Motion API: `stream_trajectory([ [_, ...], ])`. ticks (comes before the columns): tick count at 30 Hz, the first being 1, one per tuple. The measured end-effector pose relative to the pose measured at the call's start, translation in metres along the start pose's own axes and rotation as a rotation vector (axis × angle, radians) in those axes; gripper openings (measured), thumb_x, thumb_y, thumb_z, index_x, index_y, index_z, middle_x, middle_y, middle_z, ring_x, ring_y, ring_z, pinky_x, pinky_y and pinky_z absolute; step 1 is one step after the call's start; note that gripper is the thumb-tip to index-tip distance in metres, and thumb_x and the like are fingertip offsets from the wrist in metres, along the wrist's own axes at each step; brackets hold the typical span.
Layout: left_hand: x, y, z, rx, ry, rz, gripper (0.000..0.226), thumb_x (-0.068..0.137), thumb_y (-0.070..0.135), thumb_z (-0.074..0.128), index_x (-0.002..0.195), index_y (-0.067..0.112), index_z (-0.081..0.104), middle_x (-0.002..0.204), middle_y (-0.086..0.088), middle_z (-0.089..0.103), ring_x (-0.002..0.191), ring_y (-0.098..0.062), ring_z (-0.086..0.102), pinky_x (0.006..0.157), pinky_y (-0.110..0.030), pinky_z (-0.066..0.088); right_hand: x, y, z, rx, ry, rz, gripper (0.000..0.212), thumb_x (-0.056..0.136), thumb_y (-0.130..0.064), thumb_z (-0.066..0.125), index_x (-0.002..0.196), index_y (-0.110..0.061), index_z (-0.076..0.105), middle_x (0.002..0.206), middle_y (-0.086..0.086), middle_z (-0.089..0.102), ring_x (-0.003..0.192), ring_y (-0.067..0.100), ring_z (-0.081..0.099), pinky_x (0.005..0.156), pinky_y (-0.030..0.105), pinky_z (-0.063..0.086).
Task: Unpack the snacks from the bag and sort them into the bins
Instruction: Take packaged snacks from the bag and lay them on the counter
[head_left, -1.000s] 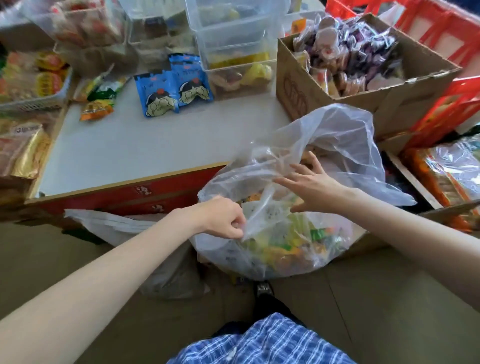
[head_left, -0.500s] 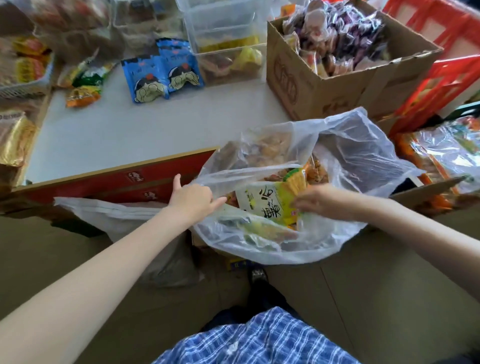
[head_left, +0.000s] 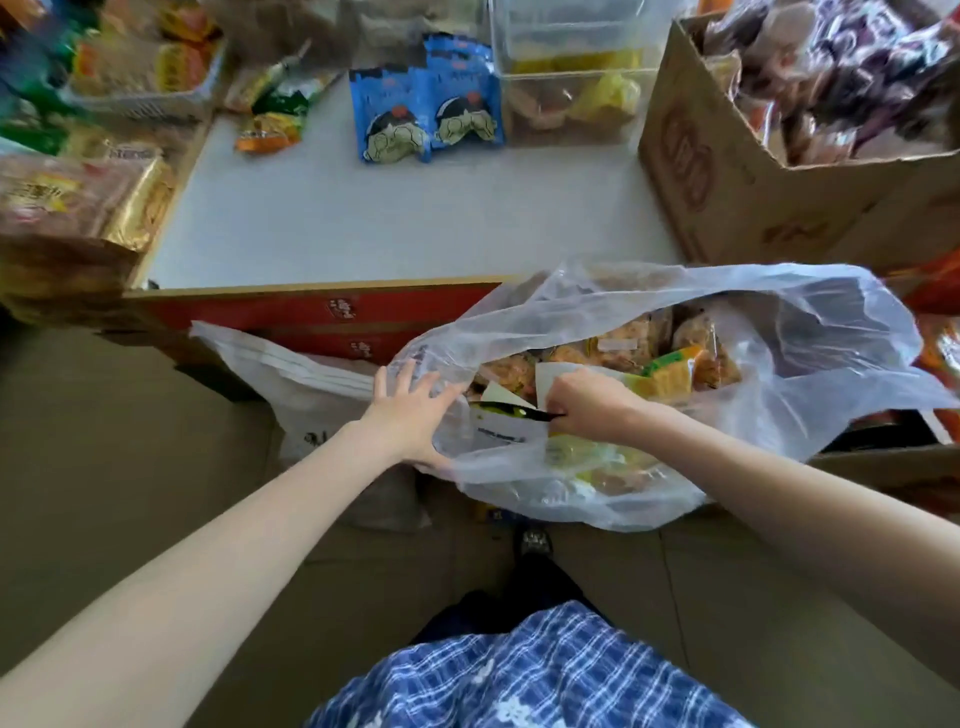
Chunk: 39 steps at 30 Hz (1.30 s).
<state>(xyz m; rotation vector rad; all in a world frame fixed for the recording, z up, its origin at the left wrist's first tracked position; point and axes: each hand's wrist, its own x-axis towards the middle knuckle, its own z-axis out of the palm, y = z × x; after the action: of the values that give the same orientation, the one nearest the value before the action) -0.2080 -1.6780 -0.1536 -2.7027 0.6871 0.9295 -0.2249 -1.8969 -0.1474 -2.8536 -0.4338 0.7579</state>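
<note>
A clear plastic bag full of snack packs lies open in front of the table. My left hand presses its left rim outward with fingers spread. My right hand is inside the mouth, fingers curled round a white and yellow-green snack pack. More orange and yellow packs fill the bag behind it. Clear plastic bins with yellow snacks stand at the back of the table.
Two blue snack packs and small loose packs lie on the white table. A cardboard box of dark wrapped snacks stands at right, a basket of packs at left. An empty white bag hangs below.
The view has moved closer. My right hand has reached deeper into the bag and closed on a pack. My left hand has stayed at the bag's left rim, holding it wide.
</note>
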Motion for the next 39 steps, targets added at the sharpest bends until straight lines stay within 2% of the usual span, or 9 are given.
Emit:
stream_trajectory([
  [4,0.012,-0.008,-0.005,0.014,-0.039,-0.041,0.098,0.078,0.059,0.062,0.150,0.031,0.002,0.159,-0.006,0.000,0.144,-0.033,-0.009,0.110,-0.060,-0.006,0.000,0.027,-0.064,0.144,0.354,0.088,0.017,0.089,-0.014,0.059,0.097,-0.002,0.068,0.090,0.020,0.064,0.088,0.035,0.059,0.068,0.033,0.037],
  [7,0.022,-0.017,-0.023,-0.257,-0.041,-0.042,0.088,0.081,0.055,0.062,0.150,0.027,0.013,0.157,-0.002,0.015,0.145,-0.026,0.011,0.115,-0.054,0.007,-0.005,0.042,-0.112,0.163,0.400,-0.028,0.013,0.089,-0.013,0.061,0.096,-0.005,0.069,0.076,0.006,0.057,0.077,0.025,0.052,0.065,0.026,0.028],
  [11,0.034,-0.021,-0.070,-0.797,0.188,0.018,0.068,0.081,0.042,0.069,0.139,0.022,0.040,0.139,0.000,0.047,0.121,-0.015,0.047,0.102,-0.035,0.041,0.002,0.054,-0.150,0.223,0.600,-0.132,0.014,0.090,-0.011,0.060,0.097,-0.004,0.070,0.075,0.006,0.057,0.071,0.020,0.047,0.062,0.027,0.030],
  [15,0.044,-0.009,-0.121,-1.179,0.303,0.089,0.061,0.080,0.026,0.071,0.134,0.016,0.043,0.132,0.000,0.052,0.118,-0.015,0.051,0.098,-0.029,0.042,0.023,0.067,-0.174,0.404,0.763,-0.160,0.014,0.091,-0.009,0.058,0.096,-0.004,0.070,0.074,0.003,0.056,0.064,0.016,0.045,0.054,0.008,0.032],
  [18,0.059,-0.011,-0.139,-1.285,0.468,0.036,0.064,0.079,0.019,0.073,0.132,0.010,0.039,0.136,-0.004,0.047,0.124,-0.020,0.047,0.099,-0.032,0.042,0.044,0.080,-0.190,0.721,0.873,-0.097,0.011,0.091,-0.009,0.058,0.092,-0.011,0.068,0.074,-0.002,0.056,0.056,-0.003,0.048,0.055,0.011,0.035],
  [22,0.076,-0.023,-0.152,-1.367,0.641,-0.050,0.078,0.079,0.016,0.073,0.141,0.010,0.026,0.145,-0.007,0.036,0.129,-0.022,0.040,0.101,-0.032,0.039,0.061,0.082,-0.212,1.112,0.772,-0.103,0.009,0.094,-0.009,0.054,0.094,-0.014,0.061,0.075,-0.003,0.057,0.050,-0.004,0.055,0.049,0.017,0.049],
  [28,0.096,-0.047,-0.160,-1.386,0.580,0.005,0.091,0.079,0.022,0.075,0.147,0.021,0.014,0.143,0.002,0.038,0.130,-0.012,0.034,0.097,-0.027,0.032,0.101,0.064,-0.243,1.059,0.588,-0.267,0.010,0.094,-0.011,0.054,0.093,-0.016,0.062,0.070,-0.010,0.060,0.053,-0.005,0.056,0.050,0.014,0.046],
  [33,0.111,-0.093,-0.175,-1.529,0.485,0.033,0.029,0.082,0.019,0.069,0.110,0.021,0.062,0.108,-0.003,0.066,0.107,-0.017,0.059,0.091,-0.031,0.044,0.158,0.063,-0.271,1.198,0.721,-0.249,0.019,0.093,-0.010,0.056,0.081,-0.022,0.065,0.067,-0.010,0.063,0.059,0.003,0.056,0.059,0.021,0.047],
  [39,0.165,-0.179,-0.191,-2.045,0.425,0.043,0.004,0.092,0.015,0.054,0.095,0.017,0.055,0.084,0.002,0.071,0.077,-0.013,0.066,0.061,-0.022,0.055,0.259,0.051,-0.274,1.661,0.553,-0.058,0.021,0.096,-0.023,0.051,0.115,-0.014,0.051,0.091,0.003,0.060,0.068,0.015,0.063,0.056,0.034,0.055],
])
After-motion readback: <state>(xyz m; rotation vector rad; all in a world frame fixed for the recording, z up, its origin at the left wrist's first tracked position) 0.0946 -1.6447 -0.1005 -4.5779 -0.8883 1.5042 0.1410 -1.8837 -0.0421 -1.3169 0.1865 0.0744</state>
